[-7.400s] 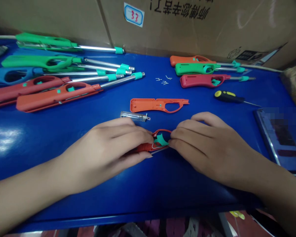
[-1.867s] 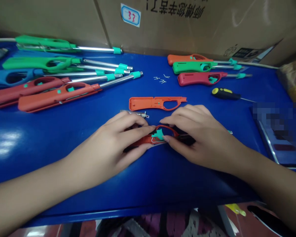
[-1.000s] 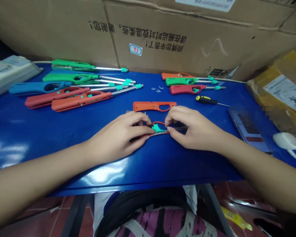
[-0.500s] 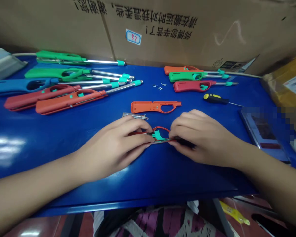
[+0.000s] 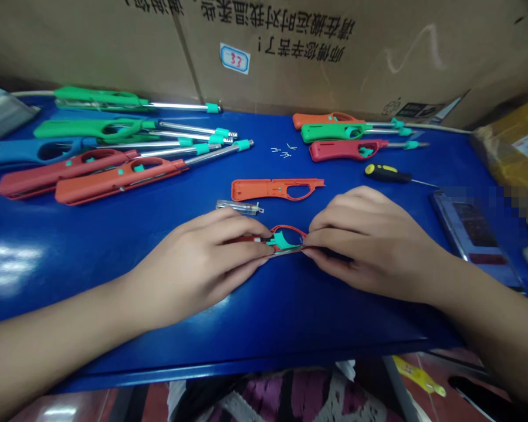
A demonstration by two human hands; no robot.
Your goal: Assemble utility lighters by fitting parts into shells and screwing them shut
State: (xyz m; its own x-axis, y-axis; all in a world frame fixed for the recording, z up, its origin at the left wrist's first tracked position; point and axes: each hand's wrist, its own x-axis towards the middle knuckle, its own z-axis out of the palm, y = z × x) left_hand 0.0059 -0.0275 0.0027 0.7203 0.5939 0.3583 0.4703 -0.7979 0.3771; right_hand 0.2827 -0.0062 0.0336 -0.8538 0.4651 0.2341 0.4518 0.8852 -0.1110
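An orange-red lighter body [image 5: 286, 241] with a teal trigger lies on the blue table [image 5: 114, 246] in front of me. My left hand [image 5: 202, 264] is closed over its handle end, fingers pinched beside the trigger. My right hand [image 5: 369, 240] is closed on the other end, covering the front part. Just beyond them lie a loose orange half-shell [image 5: 275, 189] and a small clear fuel tube [image 5: 238, 206].
Several finished long-nozzle lighters [image 5: 114, 176] lie at the left, three more lighters [image 5: 347, 132] at the back right. Tiny metal clips [image 5: 282, 152], a yellow-black screwdriver [image 5: 387, 173], a phone [image 5: 475, 231] and a cardboard box wall [image 5: 290, 53] are around.
The camera has tilted and moved closer over the last second. Both hands stay on the lighter body; the right fingers have shifted slightly along it.
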